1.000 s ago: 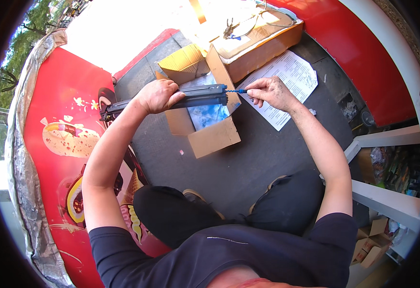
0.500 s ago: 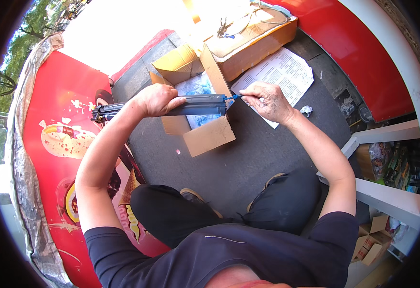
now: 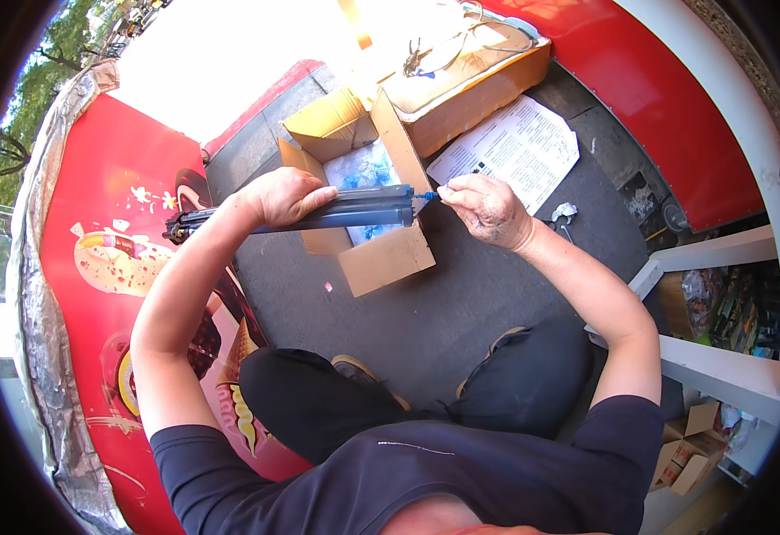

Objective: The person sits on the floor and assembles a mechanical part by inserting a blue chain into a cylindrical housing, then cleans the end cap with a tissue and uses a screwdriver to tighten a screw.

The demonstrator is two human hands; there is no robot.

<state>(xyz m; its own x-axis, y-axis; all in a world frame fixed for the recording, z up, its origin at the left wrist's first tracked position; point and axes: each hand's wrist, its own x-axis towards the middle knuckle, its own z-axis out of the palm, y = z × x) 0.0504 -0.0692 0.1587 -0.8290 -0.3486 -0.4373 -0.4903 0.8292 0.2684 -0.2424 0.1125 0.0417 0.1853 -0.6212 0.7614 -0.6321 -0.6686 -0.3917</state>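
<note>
Person seen from above, seated. Dark navy short-sleeved T-shirt, sleeves ending above the elbows, a thin pale stitched line across the upper back near the collar. Both forearms bare, no watch, no bracelets, no gloves on the left hand or the right hand. No rings visible. Dark trousers, plain, near black, covering both legs. 2 shoes partly showing between the legs, dark with tan or brownish edging; detail too small to tell laces or soles.
</note>
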